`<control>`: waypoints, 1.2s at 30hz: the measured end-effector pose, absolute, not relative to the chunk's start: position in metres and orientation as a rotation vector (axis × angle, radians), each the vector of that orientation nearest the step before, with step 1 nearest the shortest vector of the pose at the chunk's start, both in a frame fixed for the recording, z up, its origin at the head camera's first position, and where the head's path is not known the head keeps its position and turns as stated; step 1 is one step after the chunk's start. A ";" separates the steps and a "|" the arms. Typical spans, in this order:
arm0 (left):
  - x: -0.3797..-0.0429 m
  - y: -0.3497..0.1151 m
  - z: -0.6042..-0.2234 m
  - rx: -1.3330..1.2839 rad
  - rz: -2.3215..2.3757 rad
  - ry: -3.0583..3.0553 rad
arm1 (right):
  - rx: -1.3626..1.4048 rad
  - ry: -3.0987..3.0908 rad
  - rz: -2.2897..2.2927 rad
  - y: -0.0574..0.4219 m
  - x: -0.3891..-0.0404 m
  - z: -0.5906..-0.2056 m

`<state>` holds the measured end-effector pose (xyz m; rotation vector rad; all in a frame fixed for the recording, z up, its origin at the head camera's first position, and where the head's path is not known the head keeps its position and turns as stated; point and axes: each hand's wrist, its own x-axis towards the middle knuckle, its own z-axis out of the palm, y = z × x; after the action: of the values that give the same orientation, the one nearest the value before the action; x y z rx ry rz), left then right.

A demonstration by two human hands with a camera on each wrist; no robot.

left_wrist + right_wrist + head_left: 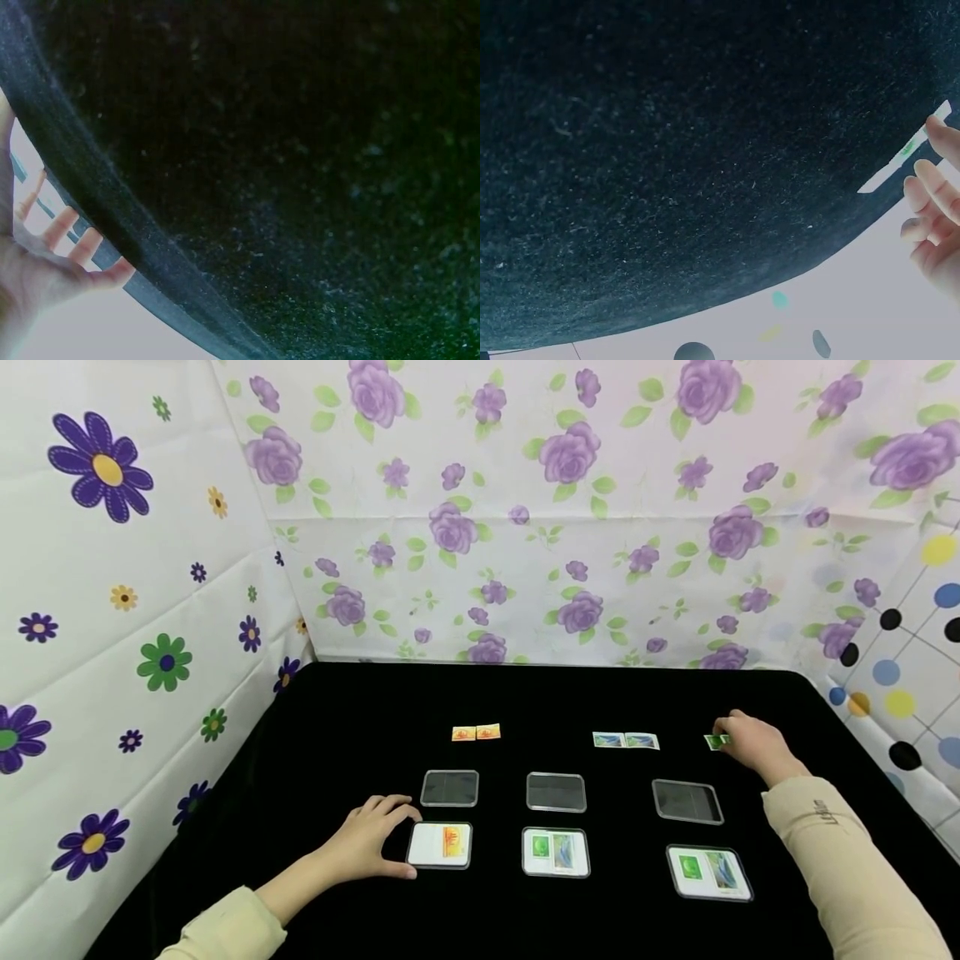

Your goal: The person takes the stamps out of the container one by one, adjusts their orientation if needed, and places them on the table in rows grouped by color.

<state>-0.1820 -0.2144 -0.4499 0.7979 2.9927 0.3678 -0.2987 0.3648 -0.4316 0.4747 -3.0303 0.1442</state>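
Note:
My left hand [367, 842] spreads its thumb and fingers about the left side of a clear case [440, 845], which has a white card and one orange stamp [453, 842] in it. Whether it touches the case I cannot tell. Fingers of this hand [60, 262] also show in the left wrist view. At the far right my right hand [753, 745] reaches down to green stamps [716, 742], partly hidden under it. In the right wrist view a fingertip overlaps the green stamps [906, 148], which lie on the black cloth; the other fingers are bent beside them.
Two orange stamps [476, 732] and two blue-green stamps [626, 741] lie farther back. Three clear lids [556, 792] form a row. Two more cases [556, 852], [708, 873] each hold a green and a blue-green stamp. Floral sheets [517, 577] hang behind the black table.

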 end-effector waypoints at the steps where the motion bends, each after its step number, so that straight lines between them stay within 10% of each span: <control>1: -0.182 -0.214 -0.450 0.800 0.370 2.991 | 0.472 -3.035 0.148 0.365 -0.298 -0.432; 36: -0.180 -0.215 -0.448 0.822 0.372 2.996 | 0.335 -3.020 0.542 0.367 -0.283 -0.424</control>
<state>-0.1798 -0.2146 -0.4475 0.8219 2.9960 0.3715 -0.2834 0.3666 -0.4238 0.3350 -3.0205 0.5420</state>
